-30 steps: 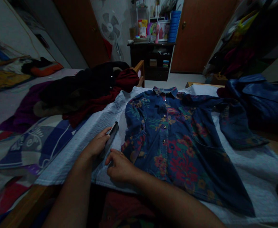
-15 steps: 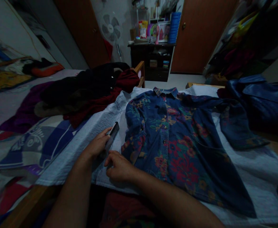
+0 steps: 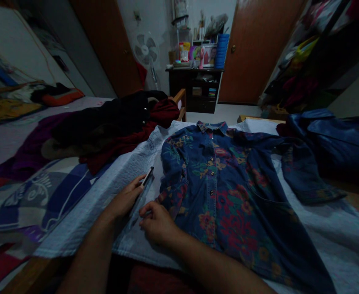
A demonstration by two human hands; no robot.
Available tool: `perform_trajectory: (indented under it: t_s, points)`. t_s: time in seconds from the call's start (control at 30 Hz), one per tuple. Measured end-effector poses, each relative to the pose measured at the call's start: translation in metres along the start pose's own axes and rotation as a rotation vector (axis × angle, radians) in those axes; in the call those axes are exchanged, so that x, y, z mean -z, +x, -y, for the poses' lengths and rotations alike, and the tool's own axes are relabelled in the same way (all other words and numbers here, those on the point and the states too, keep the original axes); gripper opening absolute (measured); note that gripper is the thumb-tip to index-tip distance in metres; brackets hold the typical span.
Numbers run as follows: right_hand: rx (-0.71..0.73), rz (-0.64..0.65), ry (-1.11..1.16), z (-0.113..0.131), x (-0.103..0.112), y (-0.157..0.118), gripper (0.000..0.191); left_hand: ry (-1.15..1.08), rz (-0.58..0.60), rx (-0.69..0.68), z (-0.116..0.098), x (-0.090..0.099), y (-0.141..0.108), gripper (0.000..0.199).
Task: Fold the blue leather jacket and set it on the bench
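Note:
My left hand (image 3: 129, 197) is closed around a phone (image 3: 147, 177), which is tilted nearly edge-on with its dark end pointing away from me. My right hand (image 3: 158, 222) hovers just right of the phone, fingers curled in and nothing visible in them. Beside it, a blue denim shirt (image 3: 198, 196) with red and yellow flowers lies face up, buttoned down the front. One sleeve is folded along its left side; the other stretches out to the right. Under the shirt is a pale quilted cloth (image 3: 142, 159).
Dark and red clothes (image 3: 106, 122) are heaped on the bed at left, near a blue patterned cloth (image 3: 57, 192). Folded blue garments (image 3: 339, 134) sit at right. Farther back stand a fan (image 3: 145, 49), a dark cabinet (image 3: 182, 96) and a wooden door (image 3: 243, 77).
The view has tilted up a little, so the scene sits lower. The phone has turned more edge-on in my left hand. My right hand stays close to it, fingers still curled.

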State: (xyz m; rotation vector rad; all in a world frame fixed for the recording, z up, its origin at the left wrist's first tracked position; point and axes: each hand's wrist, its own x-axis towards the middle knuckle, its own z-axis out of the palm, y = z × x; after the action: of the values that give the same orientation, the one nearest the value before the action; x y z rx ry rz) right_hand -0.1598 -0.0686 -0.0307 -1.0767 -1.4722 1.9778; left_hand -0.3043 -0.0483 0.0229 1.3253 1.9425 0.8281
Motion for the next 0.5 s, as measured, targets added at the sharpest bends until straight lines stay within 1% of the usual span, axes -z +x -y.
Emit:
perform_trajectory:
  t_s: [0.07, 0.1, 0.2, 0.37, 0.5]
  points:
    - [-0.096, -0.041, 0.162, 0.006, 0.005, -0.001, 0.033, 0.011, 0.059, -0.026, 0.006, -0.004, 0.0, 0.058]
    - [-0.117, -0.055, 0.236, 0.01, 0.008, -0.002, 0.033, 0.031, 0.073, -0.047, 0.009, -0.006, 0.0, 0.06]
    - [-0.104, -0.063, 0.365, 0.023, 0.022, -0.011, 0.03, 0.155, 0.061, -0.119, 0.018, -0.015, 0.0, 0.062]
    - [-0.046, 0.025, 0.338, 0.042, 0.053, -0.038, 0.029, 0.389, -0.007, -0.162, 0.018, -0.034, -0.004, 0.057]
    - [0.003, 0.002, 0.282, 0.052, 0.084, -0.058, 0.029, 0.578, -0.088, -0.24, 0.015, -0.05, -0.01, 0.051]
